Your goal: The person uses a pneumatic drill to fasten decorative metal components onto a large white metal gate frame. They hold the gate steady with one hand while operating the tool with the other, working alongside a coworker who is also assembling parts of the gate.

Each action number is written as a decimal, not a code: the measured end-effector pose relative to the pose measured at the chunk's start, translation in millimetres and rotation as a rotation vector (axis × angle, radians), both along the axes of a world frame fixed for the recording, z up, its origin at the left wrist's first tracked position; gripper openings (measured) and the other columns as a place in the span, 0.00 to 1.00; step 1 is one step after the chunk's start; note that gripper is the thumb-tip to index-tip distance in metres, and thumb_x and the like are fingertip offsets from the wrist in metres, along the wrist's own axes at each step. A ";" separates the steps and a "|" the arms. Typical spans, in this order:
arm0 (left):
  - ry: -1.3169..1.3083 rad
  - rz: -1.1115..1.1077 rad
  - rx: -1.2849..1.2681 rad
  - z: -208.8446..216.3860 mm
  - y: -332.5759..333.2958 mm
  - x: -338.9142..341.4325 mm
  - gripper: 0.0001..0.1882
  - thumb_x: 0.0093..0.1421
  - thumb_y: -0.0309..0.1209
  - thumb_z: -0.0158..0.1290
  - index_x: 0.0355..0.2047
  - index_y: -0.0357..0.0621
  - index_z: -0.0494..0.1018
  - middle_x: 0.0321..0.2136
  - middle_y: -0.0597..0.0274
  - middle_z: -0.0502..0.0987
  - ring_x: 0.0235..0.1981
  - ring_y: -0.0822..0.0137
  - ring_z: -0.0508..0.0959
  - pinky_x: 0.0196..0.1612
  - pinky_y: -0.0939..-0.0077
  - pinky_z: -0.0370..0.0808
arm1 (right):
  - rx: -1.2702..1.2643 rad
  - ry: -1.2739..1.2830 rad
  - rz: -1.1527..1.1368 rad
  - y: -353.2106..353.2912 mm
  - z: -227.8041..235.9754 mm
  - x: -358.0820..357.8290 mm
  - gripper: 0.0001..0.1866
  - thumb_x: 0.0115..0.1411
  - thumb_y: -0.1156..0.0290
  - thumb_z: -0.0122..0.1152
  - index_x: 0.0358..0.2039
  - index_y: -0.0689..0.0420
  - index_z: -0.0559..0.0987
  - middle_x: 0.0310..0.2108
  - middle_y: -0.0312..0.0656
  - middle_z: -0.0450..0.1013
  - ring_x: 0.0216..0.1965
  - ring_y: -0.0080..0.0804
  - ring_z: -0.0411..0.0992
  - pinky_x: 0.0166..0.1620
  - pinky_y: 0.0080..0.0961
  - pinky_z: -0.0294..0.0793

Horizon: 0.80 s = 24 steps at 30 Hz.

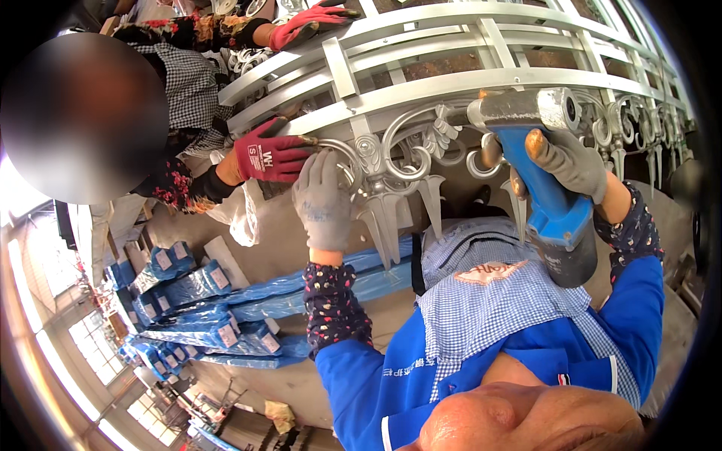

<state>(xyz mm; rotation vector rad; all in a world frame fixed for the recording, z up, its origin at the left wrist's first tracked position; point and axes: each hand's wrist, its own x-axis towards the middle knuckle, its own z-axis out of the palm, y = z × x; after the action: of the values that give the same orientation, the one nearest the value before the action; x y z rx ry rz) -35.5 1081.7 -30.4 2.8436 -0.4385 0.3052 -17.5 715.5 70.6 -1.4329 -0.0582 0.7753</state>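
My left hand point(323, 199), in a grey glove, lies with its fingers straight against the left end of a silver scroll ornament point(407, 161) on a metal railing. In my right hand point(569, 161), also gloved in grey, is a blue cordless power tool point(543, 173) with a dark battery base. Its thick metal head lies over the railing's lower bar, and its exact bit is hidden. Silver spear points point(384, 225) stick out from the ornaments toward me. Beside my left hand, a co-worker's maroon-gloved hand point(272, 155) touches the same end of the railing.
The silver railing point(444, 84) curves across the top of the view. A co-worker's other red-gloved hand point(312, 22) rests on its far bar. Blue-wrapped bundles point(188, 286) lie on the floor at left, near a white plastic bag point(244, 218). More scroll ornaments point(620, 128) continue at right.
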 end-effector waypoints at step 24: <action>0.183 0.630 -1.606 -35.0 27.5 1.4 0.20 0.68 0.37 0.42 0.54 0.36 0.66 0.50 0.51 0.71 0.44 0.57 0.78 0.39 0.72 0.77 | -0.102 -0.025 -0.160 -50.6 -80.2 3.6 0.40 0.59 0.34 0.51 0.51 0.62 0.71 0.31 0.40 0.74 0.24 0.24 0.73 0.28 0.22 0.75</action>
<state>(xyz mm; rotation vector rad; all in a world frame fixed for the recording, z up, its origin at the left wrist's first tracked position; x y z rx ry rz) -34.1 1109.2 -65.4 1.2963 0.5602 0.2832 -13.9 664.9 -9.6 -1.5242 0.0770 0.6367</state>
